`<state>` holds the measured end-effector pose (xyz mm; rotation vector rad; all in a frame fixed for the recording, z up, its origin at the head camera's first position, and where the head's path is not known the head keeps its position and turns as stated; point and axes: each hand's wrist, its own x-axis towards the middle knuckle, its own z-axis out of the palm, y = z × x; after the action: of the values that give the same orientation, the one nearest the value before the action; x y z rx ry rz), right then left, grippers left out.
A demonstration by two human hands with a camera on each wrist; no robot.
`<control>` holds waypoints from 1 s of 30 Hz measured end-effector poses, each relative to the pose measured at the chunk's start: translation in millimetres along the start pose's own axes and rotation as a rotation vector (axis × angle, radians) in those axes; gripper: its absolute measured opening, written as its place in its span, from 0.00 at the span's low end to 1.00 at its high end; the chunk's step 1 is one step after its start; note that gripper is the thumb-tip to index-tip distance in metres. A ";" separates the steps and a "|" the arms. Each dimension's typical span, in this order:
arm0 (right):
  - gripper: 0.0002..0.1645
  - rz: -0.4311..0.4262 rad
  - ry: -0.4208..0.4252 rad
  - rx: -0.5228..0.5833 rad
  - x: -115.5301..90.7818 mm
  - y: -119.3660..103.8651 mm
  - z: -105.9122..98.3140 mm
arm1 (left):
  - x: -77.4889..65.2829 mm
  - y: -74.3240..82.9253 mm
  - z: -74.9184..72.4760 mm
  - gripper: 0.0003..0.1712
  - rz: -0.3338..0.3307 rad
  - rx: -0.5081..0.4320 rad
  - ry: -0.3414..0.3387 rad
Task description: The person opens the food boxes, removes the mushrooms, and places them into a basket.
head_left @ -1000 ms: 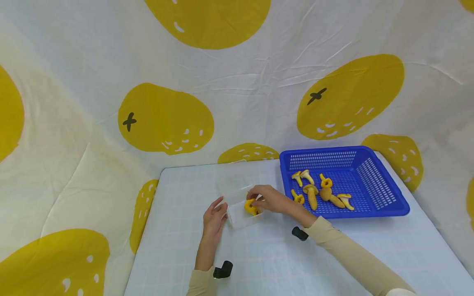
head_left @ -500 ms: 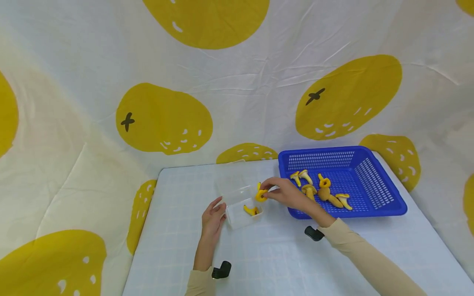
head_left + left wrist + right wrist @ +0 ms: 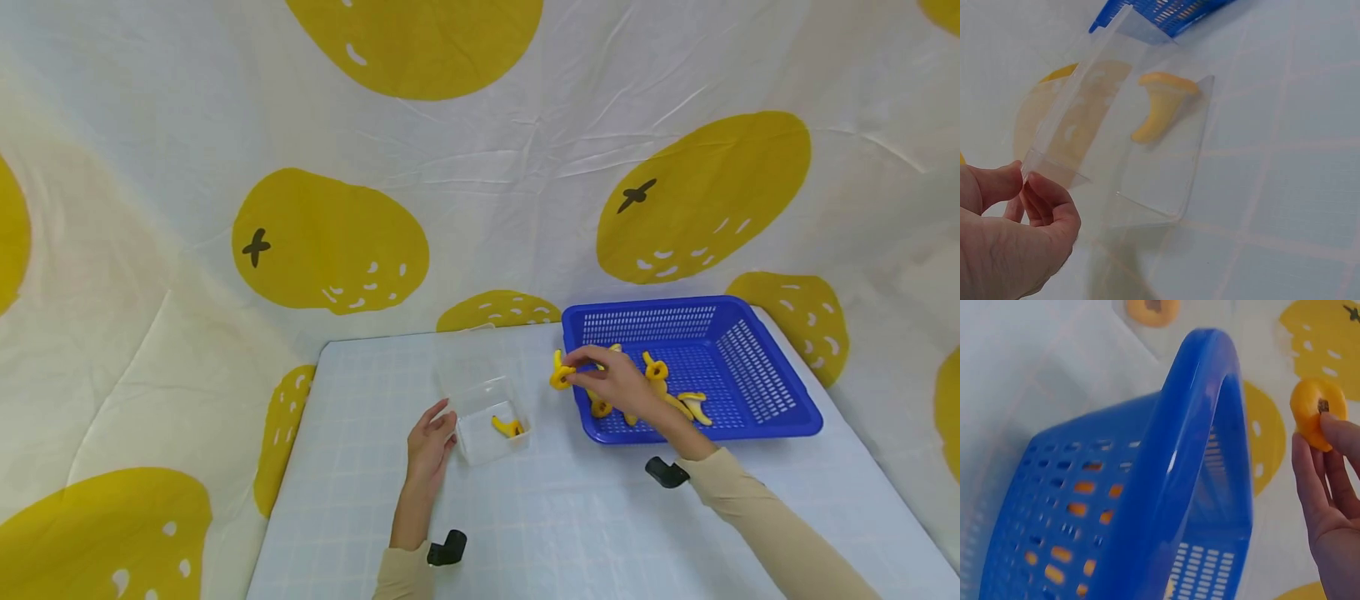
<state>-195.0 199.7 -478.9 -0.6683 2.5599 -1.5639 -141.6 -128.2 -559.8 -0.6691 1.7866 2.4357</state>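
My left hand [image 3: 430, 448] pinches the left wall of a clear plastic box [image 3: 480, 452] between thumb and fingers. In the box lies one yellow chanterelle mushroom [image 3: 507, 427], also plain in the left wrist view. The box's clear lid [image 3: 468, 358] stands folded open at the back. My right hand [image 3: 618, 385] pinches a second yellow chanterelle [image 3: 561, 377] by its cap, in the air just left of the blue basket [image 3: 705, 435]. In the right wrist view, this chanterelle [image 3: 1310, 403] has a dark hollow in its cap, at the thumb tip.
Several yellow and brownish mushrooms, one a pale-stemmed chanterelle [image 3: 695, 407], lie inside the basket at the right, partly behind my right hand. A pale checked cloth [image 3: 540, 533] covers the table. Behind it hangs a curtain [image 3: 510, 225] with yellow fruit prints.
My right hand has lifted one chanterelle out of the clear box and carried it right, up to the basket's left edge. The other chanterelle stayed in the box. My left hand has kept its place.
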 end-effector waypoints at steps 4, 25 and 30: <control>0.13 0.022 0.035 0.008 -7.6 8.7 -10.2 | -0.1 0.2 -0.2 0.27 0.004 -0.011 -0.003; 0.13 0.102 0.128 -0.139 -54.9 61.7 -41.8 | -0.5 -0.7 0.4 0.26 0.014 -0.021 -0.005; 0.12 0.120 0.054 -0.171 -57.9 69.1 -44.8 | -0.4 -0.1 -0.1 0.27 0.015 -0.019 -0.011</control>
<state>-177.7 286.8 -526.4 -0.4808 2.7400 -1.3571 -141.1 -128.1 -559.8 -0.6450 1.7732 2.4641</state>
